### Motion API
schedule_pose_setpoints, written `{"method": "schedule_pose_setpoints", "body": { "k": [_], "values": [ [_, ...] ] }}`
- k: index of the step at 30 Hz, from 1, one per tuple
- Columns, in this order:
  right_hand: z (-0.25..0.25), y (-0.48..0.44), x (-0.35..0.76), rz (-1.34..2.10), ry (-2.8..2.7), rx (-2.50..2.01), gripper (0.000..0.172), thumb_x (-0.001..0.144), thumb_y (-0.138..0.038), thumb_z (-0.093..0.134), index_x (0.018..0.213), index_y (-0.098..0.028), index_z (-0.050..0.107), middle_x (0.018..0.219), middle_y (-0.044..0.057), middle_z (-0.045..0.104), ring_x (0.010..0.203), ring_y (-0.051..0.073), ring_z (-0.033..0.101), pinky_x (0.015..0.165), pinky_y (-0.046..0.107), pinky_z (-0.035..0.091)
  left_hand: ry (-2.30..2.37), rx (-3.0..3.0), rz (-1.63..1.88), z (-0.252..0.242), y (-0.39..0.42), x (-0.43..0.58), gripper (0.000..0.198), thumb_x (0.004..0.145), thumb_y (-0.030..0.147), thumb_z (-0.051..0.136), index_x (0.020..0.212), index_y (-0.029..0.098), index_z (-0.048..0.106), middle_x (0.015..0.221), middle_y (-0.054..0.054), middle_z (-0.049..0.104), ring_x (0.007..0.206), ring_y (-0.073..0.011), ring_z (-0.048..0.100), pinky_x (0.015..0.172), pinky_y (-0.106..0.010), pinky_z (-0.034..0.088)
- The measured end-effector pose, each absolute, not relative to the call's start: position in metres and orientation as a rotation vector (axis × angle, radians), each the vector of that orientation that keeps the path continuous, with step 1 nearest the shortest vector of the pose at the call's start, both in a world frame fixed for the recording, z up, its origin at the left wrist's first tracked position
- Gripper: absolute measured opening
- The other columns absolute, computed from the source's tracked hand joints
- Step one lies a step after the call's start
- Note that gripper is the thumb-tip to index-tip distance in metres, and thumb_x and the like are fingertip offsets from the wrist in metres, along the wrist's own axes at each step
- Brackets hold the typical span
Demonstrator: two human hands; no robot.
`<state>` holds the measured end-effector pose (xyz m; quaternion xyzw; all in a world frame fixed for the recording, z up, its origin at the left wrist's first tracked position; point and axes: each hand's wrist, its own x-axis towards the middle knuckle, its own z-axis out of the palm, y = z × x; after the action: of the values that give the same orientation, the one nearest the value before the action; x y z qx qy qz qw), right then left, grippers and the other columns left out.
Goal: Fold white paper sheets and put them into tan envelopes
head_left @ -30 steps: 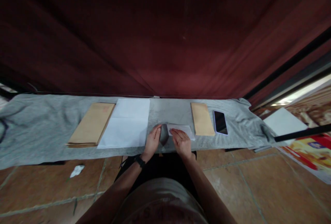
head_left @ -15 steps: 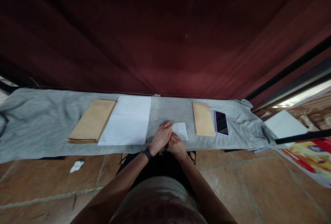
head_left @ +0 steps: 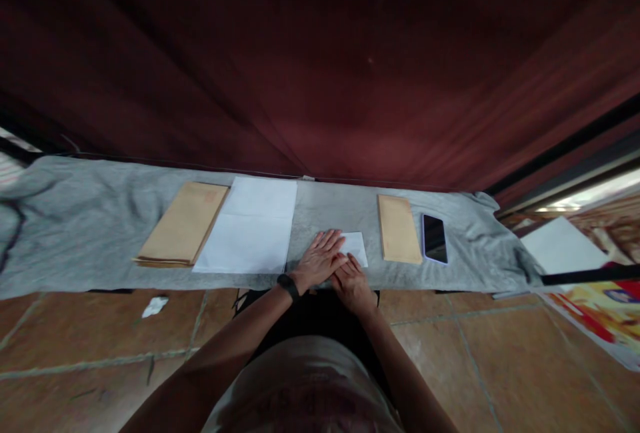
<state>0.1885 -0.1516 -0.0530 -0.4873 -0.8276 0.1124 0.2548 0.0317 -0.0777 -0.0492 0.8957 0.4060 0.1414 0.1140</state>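
Note:
A small folded sheet of white paper [head_left: 357, 246] lies on the grey cloth [head_left: 333, 206], partly covered by my hands. My left hand [head_left: 319, 261], with a dark band on its wrist, rests flat over the paper's left side, fingers stretched out. Touching it, my right hand [head_left: 353, 282] presses its extended fingers on the near edge of the paper. The hands hide that side of the sheet. To the left is a stack of larger white paper [head_left: 250, 233], overlapping the edge of a stack of brown envelopes [head_left: 183, 226].
Right of the hands lie another stack of brown envelopes [head_left: 400, 227] and a phone [head_left: 435, 239] with a pale purple edge. A dark red curtain [head_left: 320, 86] hangs behind. A white sheet [head_left: 563, 246] and a colourful box [head_left: 605, 313] are at far right.
My left hand has flattened, its fingers now more spread over the paper. My right fingers have straightened from a more curled pose. The view has shifted slightly.

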Motion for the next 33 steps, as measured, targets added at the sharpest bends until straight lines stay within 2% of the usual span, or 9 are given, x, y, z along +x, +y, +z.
{"method": "schedule_pose_setpoints", "body": {
  "k": [4, 8, 10, 17, 25, 33],
  "values": [
    [-0.057, -0.157, 0.201, 0.395, -2.077, -1.346, 0.04, 0.097, -0.015, 0.042, 0.131, -0.019, 0.062, 0.13, 0.011, 0.067, 0.129, 0.023, 0.057, 0.116, 0.05, 0.041, 1.175, 2.663, 0.409, -0.05, -0.082, 0.031, 0.058, 0.104, 0.05, 0.033, 0.151, 0.018, 0.041, 0.162, -0.011, 0.034, 0.152, -0.023, 0.027, 0.125, -0.046, 0.016],
    [-0.061, -0.154, 0.215, 0.425, -1.828, -1.489, 0.034, 0.1, -0.022, 0.039, 0.118, -0.018, 0.067, 0.12, 0.013, 0.07, 0.118, 0.025, 0.062, 0.106, 0.048, 0.049, 1.182, 2.706, 0.409, -0.052, -0.086, 0.031, 0.064, 0.101, 0.055, 0.039, 0.151, 0.015, 0.041, 0.162, -0.015, 0.034, 0.152, -0.0264, 0.026, 0.125, -0.047, 0.015],
    [-0.059, -0.148, 0.221, 0.419, -1.783, -1.531, 0.035, 0.101, -0.025, 0.038, 0.119, -0.018, 0.067, 0.121, 0.014, 0.069, 0.117, 0.025, 0.063, 0.105, 0.047, 0.05, 1.179, 2.728, 0.396, -0.051, -0.088, 0.032, 0.064, 0.101, 0.056, 0.04, 0.151, 0.016, 0.041, 0.161, -0.015, 0.035, 0.152, -0.0267, 0.026, 0.125, -0.048, 0.015],
    [-0.055, -0.118, 0.215, 0.327, -2.038, -1.511, 0.047, 0.105, -0.035, 0.035, 0.142, -0.015, 0.055, 0.146, 0.015, 0.056, 0.138, 0.024, 0.049, 0.115, 0.046, 0.041, 1.162, 2.799, 0.288, -0.049, -0.088, 0.032, 0.063, 0.102, 0.05, 0.039, 0.152, 0.013, 0.039, 0.161, -0.016, 0.034, 0.152, -0.0268, 0.025, 0.125, -0.048, 0.014],
    [-0.07, -0.109, 0.203, 0.053, -2.161, -1.689, 0.052, 0.107, -0.038, 0.029, 0.15, -0.013, 0.045, 0.154, 0.014, 0.047, 0.145, 0.025, 0.039, 0.12, 0.048, 0.029, 1.231, 2.736, 0.35, -0.054, -0.093, 0.032, 0.063, 0.102, 0.046, 0.038, 0.152, 0.007, 0.038, 0.16, -0.018, 0.037, 0.152, -0.0259, 0.027, 0.125, -0.046, 0.017],
    [-0.082, -0.115, 0.21, -0.169, -2.127, -1.748, 0.059, 0.106, -0.042, 0.037, 0.152, -0.006, 0.039, 0.154, 0.02, 0.046, 0.146, 0.029, 0.037, 0.118, 0.047, 0.031, 1.405, 2.67, 0.373, -0.06, -0.101, 0.023, 0.074, 0.1, 0.053, 0.042, 0.151, 0.0, 0.035, 0.161, -0.025, 0.03, 0.153, -0.032, 0.021, 0.124, -0.048, 0.021]
  ]
}}
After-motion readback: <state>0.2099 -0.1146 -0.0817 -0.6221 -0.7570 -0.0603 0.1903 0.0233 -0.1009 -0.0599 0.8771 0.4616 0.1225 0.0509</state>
